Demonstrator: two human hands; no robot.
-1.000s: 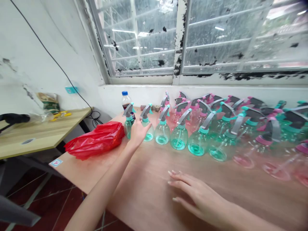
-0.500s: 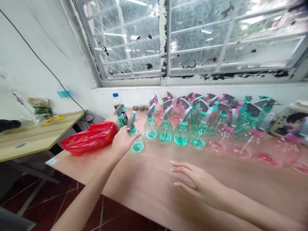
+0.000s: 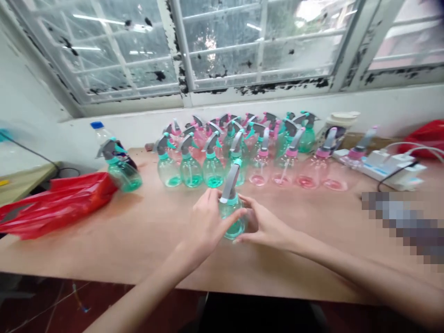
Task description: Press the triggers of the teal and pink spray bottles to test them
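Observation:
A small teal spray bottle (image 3: 233,217) with a grey trigger stands on the wooden table (image 3: 145,245) in front of me. My left hand (image 3: 205,226) wraps round its left side and my right hand (image 3: 262,224) cups its right side. Behind it stand rows of several more spray bottles, teal ones (image 3: 190,169) to the left and pink ones (image 3: 291,169) to the right. One teal bottle (image 3: 121,169) stands apart at the left.
A red plastic bag (image 3: 55,203) lies at the table's left end. A water bottle with a blue cap (image 3: 100,134) stands by the wall. A white power strip with cables (image 3: 385,164) and another red bag (image 3: 425,134) sit at the right. Windows run along the back.
My left hand carried the teal bottle from the left end of the row to the table in front of me. My right hand rose off the table and closed on it.

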